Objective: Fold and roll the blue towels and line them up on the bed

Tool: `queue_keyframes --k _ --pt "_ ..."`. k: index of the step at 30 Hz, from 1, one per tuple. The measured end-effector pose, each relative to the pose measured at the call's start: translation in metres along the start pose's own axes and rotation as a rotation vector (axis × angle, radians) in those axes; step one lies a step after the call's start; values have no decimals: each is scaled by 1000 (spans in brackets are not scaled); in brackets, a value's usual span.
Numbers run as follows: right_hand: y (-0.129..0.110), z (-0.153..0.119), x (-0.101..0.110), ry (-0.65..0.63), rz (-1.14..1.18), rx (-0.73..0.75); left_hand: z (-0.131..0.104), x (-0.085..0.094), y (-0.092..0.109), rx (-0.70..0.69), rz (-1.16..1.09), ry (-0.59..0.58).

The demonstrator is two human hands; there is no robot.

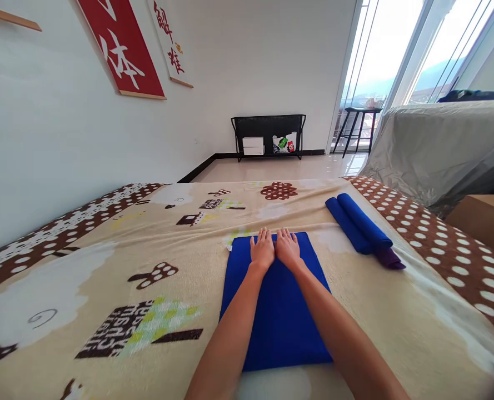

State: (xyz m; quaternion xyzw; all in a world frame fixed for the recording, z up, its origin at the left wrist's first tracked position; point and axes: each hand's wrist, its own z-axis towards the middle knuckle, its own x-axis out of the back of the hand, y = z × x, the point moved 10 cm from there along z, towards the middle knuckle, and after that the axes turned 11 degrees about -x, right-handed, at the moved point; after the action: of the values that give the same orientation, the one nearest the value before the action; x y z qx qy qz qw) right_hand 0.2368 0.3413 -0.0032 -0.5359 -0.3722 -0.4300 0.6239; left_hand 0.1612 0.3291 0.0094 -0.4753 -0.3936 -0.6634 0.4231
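Note:
A blue towel (280, 316) lies flat, folded into a long rectangle, on a patterned beige blanket (155, 244). My left hand (262, 250) and my right hand (288, 247) rest palm down side by side on the towel's far end, fingers together and stretched out, thumbs nearly touching. Neither hand grips anything. To the right, two rolled blue towels (361, 225) lie side by side on the blanket, with a rolled purple towel (390, 259) at their near end.
The blanket's brown border with white dots (438, 244) runs along the right edge. Beyond it stands furniture under a grey cover (434, 150). A black rack (268, 136) sits at the far wall, a black stool (357, 128) by the window.

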Motion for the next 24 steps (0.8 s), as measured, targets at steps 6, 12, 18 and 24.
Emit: queue_keyframes --k 6,12,18,24 --pt "15 -29 -6 50 50 -5 -41 -17 -5 -4 -17 38" --pt "62 -48 8 55 35 24 -78 -7 -44 31 9 10" --pt "90 -63 31 69 -18 5 -99 15 -69 90 55 -4" --pt "36 -121 21 46 -47 116 -121 13 23 -73 51 -10"
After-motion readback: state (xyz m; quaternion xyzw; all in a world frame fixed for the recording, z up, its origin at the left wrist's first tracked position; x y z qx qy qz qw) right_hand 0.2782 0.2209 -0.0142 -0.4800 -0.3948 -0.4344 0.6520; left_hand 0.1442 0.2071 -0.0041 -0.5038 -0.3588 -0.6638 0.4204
